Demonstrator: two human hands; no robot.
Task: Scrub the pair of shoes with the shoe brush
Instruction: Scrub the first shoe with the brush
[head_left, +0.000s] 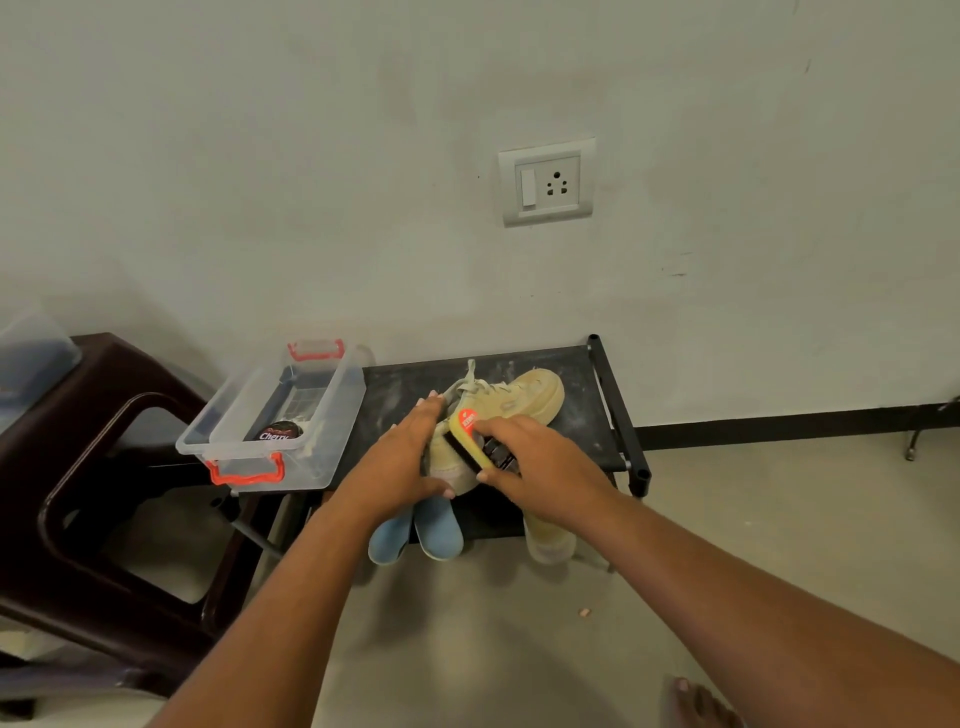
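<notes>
Right hand (535, 467) grips the shoe brush (470, 441): index finger laid along the top, thumb on the near edge, other fingers (498, 427) wrapped over the back. Bristles face down, touching the tan shoe (519, 400) at its collar and side.

Left hand (410, 457) clamps the heel end of the same shoe, with fingers (431, 410) spread over the opening and the thumb hooked under the near side.

The shoe sits on the top shelf of the black rack (587, 415). Its long axis runs from the heel, between the two hands, out to the toe beyond the right fingers, away and to the right. The brush lies roughly crosswise to that axis.

Key relation: the unbrushed length of the shoe lies forward-right of the right fingers, so strokes likely go toward the toe while the left hand braces the heel. The right hand is nearer the toe.

The second tan shoe (550, 540) is on the lower shelf, below the right wrist and partly hidden. It looks untouched, so judge the task as about midway at most.
</notes>
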